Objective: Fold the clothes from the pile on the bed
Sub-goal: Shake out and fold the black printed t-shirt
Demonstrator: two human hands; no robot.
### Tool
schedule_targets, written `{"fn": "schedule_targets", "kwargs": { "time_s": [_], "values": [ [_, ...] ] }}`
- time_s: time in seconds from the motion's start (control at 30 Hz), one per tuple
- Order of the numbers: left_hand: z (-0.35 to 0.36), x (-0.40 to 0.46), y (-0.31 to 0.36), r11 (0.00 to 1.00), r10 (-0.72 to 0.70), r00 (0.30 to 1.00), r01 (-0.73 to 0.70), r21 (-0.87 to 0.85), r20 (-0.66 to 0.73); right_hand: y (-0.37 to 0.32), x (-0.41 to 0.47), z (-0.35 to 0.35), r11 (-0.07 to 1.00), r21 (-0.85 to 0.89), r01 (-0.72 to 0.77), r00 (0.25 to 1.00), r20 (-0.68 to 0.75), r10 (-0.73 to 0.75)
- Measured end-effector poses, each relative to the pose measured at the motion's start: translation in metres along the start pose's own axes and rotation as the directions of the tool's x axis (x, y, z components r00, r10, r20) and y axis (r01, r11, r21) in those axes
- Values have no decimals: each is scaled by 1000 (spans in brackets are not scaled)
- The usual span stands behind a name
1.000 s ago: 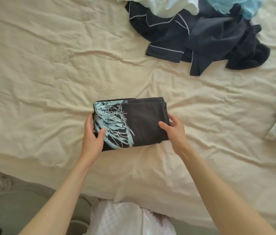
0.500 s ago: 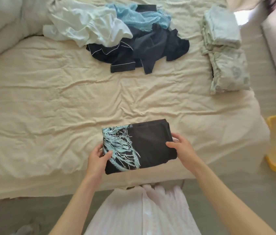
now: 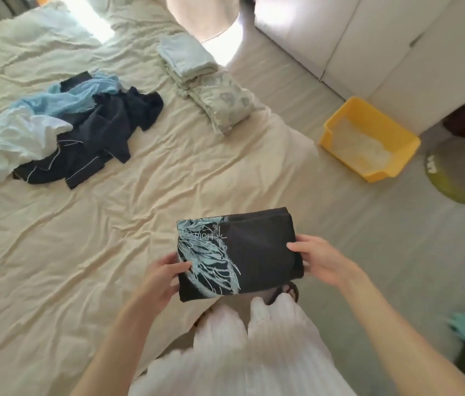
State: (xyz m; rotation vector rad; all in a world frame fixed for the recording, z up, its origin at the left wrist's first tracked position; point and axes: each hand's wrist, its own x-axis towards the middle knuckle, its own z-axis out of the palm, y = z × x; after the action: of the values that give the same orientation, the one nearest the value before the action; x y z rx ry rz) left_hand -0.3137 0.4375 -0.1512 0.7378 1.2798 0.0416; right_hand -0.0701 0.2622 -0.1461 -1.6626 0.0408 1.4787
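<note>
The bed [image 3: 88, 230] is lying under a creased cream sheet and is filling the left and middle of the view; the pale floor [image 3: 391, 252] is showing to its right, with white cupboard doors [image 3: 354, 38] standing along the far side. On the sheet, at the far left, the pile of unfolded clothes [image 3: 62, 130] is sprawling, with white, light blue and navy pieces tangled together; well apart from it, near the bed's far right edge, a stack of folded clothes [image 3: 202, 84] is resting in pale green and blue. A yellow bin [image 3: 368, 138] is sitting on the floor just beside a round olive cushion [image 3: 459, 170]. The folded black shirt [image 3: 239, 252], printed with a light blue leaf pattern, is being held in the air over the near right corner of the bed, above the person's white trousers [image 3: 239, 361]; the left hand [image 3: 159, 278] is gripping its printed end, thumb on top, and the right hand [image 3: 319, 260] is gripping its plain end, thumb on top likewise.
</note>
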Motion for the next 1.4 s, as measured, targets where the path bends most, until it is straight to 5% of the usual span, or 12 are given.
{"fn": "schedule_targets", "kwargs": {
  "time_s": [0.37, 0.7, 1.0, 1.4],
  "values": [
    [226, 18, 22, 976, 46, 996, -62, 210, 79, -21, -23, -216, 995, 77, 58, 996, -75, -52],
    [431, 20, 23, 973, 171, 976, -189, 130, 138, -93, -30, -410, 990, 10, 143, 977, -162, -140],
    [511, 75, 83, 989, 146, 987, -145, -23, 73, -197, 38, -470, 984, -78, 157, 975, -147, -167],
    [605, 211, 257, 970, 126, 991, -133, -203, -48, -445, 189, -504, 926, -303, 227, 961, -82, -263]
  ]
}}
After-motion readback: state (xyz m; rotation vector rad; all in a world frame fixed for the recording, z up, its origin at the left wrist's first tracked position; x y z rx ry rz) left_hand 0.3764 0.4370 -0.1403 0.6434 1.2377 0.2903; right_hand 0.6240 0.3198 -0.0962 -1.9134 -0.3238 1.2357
